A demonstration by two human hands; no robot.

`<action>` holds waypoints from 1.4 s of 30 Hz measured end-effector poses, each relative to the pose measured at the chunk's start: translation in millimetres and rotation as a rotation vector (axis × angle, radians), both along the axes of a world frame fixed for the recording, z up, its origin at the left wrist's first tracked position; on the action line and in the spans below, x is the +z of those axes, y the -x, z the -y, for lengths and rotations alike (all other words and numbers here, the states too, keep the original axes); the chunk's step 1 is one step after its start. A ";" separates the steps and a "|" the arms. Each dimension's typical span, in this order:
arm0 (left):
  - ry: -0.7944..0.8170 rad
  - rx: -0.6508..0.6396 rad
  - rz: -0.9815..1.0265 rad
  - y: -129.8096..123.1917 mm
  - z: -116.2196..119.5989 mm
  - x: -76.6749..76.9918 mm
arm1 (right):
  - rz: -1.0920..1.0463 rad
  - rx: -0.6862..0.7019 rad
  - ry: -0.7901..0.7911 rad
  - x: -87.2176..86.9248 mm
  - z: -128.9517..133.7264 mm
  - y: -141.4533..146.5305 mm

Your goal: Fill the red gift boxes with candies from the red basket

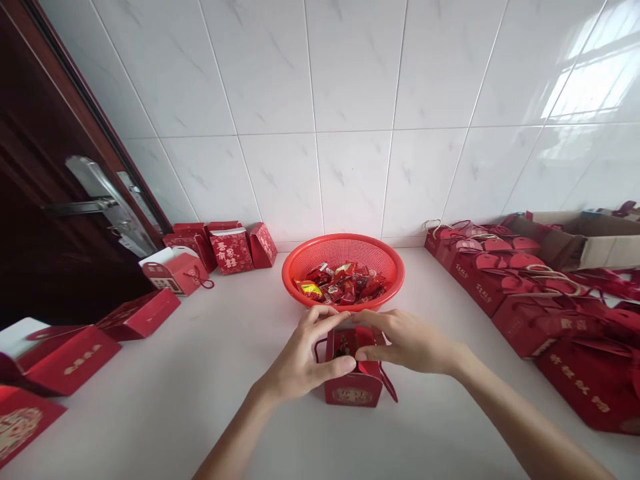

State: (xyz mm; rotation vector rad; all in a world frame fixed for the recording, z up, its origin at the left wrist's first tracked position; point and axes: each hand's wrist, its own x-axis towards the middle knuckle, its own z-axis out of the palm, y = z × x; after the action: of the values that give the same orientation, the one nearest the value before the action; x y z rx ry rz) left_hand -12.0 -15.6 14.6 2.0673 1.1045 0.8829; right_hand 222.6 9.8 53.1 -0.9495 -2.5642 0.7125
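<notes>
A small red gift box (351,396) stands upright on the white counter, with a gold pattern on its near side and its top partly open. My left hand (303,357) spans the box's left top edge, thumb at the near side and fingers at the far side. From the right, my right hand (407,340) holds the top in the same way, its thumb near my left thumb. Dark contents show between the flaps, too hidden to name. Red cord handles (389,383) hang at the box's sides. Just behind it sits a red plastic basket (399,267) holding wrapped candies (345,283).
Open red boxes (75,360) line the left side, with several more (233,250) by the wall. Rows of closed red boxes (480,283) with cord handles fill the right, beside a cardboard carton (595,250). Tiled wall (350,167) behind; door (50,167) at left.
</notes>
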 end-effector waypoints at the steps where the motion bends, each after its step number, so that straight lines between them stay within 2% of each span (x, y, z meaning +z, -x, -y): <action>1: -0.042 0.016 -0.026 -2.0 -0.2 -2.3 | 0.009 -0.040 -0.014 -7.8 3.0 0.8; 4: -0.163 0.056 -0.109 -6.2 -1.5 -8.4 | -0.049 -0.161 -0.090 -34.7 9.5 3.9; 8: -0.267 0.048 -0.148 -8.0 -5.1 -15.3 | -0.356 -0.295 -0.072 -68.8 9.9 5.3; 13: -0.356 0.047 -0.025 -11.6 -10.9 -23.5 | -0.656 -0.409 -0.004 -91.2 5.8 4.0; 17: -0.319 0.023 0.085 -18.7 -10.5 -25.3 | -0.665 -0.447 -0.022 -93.2 4.8 2.1; 23: -0.325 0.098 0.205 -24.1 -6.3 -26.9 | -0.717 -0.462 0.128 -91.1 2.7 0.2; 28: -0.246 0.016 0.141 -24.0 -1.5 -22.4 | -0.656 -0.464 0.234 -90.1 1.3 -2.5; 32: -0.230 0.076 0.101 -27.5 -0.5 -20.3 | -0.570 -0.423 0.305 -90.8 0.3 -3.4; 36: -0.162 0.091 0.140 -28.7 -2.6 -22.1 | -0.531 -0.417 0.306 -92.2 -2.8 -4.8; 39: -0.151 0.143 0.157 -27.6 -4.0 -23.2 | -0.603 -0.437 0.387 -87.7 -4.2 -9.5; 42: -0.177 0.237 0.165 -27.0 -4.5 -23.8 | -0.814 -0.366 0.560 -77.5 -2.7 -16.3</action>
State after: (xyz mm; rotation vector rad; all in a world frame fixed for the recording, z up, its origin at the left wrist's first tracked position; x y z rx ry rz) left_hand 14.9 -11.1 -9.1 1.9857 1.2353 1.2851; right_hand 238.9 12.5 -24.5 -0.9662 -1.4638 1.3823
